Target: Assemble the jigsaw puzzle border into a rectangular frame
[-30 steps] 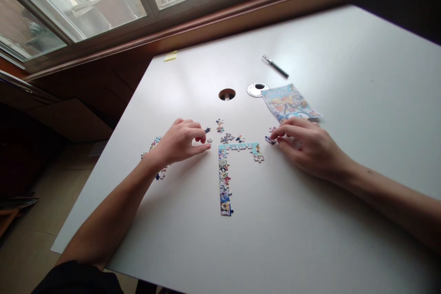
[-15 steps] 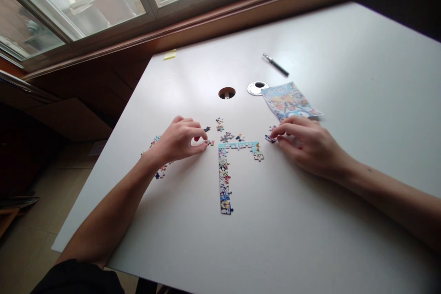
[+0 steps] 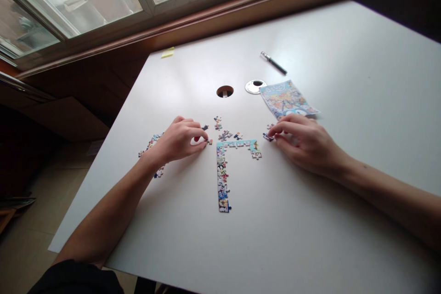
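My left hand [image 3: 184, 140] is closed in a pinch on a small jigsaw puzzle piece [image 3: 210, 142], left of the joined puzzle border. That border [image 3: 222, 177] is a narrow strip running toward me, with a top row and a short piece turned down at its right end. To its right, my right hand [image 3: 299, 140] has thumb and fingers closed at another jigsaw puzzle piece [image 3: 268, 137]; a further piece lies just behind the fingertips. Loose pieces [image 3: 225, 135] lie above the top row. More loose pieces [image 3: 151, 142] are partly hidden behind my left hand.
A printed picture sheet [image 3: 284, 96] lies beyond my right hand. Near it are a round metal cover [image 3: 255, 86], a cable hole [image 3: 225, 92] and a black pen [image 3: 274, 63]. A yellow sticky note [image 3: 167, 53] is at the white table's far edge, below the window.
The whole view has shifted slightly, so the table things appear a little further left. Both hands keep nearly the same pose at their pieces.
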`<state>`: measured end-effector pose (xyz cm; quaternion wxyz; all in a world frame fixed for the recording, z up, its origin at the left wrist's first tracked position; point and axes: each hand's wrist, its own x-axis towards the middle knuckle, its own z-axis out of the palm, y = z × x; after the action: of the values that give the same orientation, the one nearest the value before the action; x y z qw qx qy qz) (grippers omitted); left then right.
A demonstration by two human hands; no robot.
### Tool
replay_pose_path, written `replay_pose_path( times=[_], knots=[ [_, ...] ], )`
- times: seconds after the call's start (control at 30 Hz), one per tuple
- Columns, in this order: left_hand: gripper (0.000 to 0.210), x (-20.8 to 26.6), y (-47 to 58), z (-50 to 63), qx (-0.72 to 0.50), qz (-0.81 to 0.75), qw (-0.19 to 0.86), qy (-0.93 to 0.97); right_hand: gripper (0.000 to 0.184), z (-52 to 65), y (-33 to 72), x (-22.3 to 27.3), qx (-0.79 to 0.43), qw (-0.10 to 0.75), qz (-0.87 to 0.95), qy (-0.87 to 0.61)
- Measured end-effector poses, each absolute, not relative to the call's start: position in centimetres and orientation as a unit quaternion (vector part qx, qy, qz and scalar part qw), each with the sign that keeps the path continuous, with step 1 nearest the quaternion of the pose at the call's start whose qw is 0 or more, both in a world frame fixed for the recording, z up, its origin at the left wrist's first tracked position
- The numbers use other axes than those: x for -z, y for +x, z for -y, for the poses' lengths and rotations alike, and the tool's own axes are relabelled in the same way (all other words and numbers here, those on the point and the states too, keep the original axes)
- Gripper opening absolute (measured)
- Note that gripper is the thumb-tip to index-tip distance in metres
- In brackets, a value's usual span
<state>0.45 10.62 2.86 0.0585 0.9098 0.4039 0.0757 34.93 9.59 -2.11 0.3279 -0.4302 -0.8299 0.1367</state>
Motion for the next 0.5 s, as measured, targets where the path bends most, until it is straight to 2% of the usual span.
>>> replay_pose_path(
  times=[0.3, 0.5],
  knots=[
    [0.010, -1.93, 1.10, -10.73, -0.099, -0.438, 0.120, 0.885, 0.018, -9.34, 34.70, 1.64, -0.135, 0.322, 0.861, -0.370],
    [0.010, -2.35, 0.96, -10.65, -0.108, -0.439, 0.119, 0.884, 0.019, -9.34, 34.65, 1.59, -0.132, 0.340, 0.848, -0.385]
  ],
)
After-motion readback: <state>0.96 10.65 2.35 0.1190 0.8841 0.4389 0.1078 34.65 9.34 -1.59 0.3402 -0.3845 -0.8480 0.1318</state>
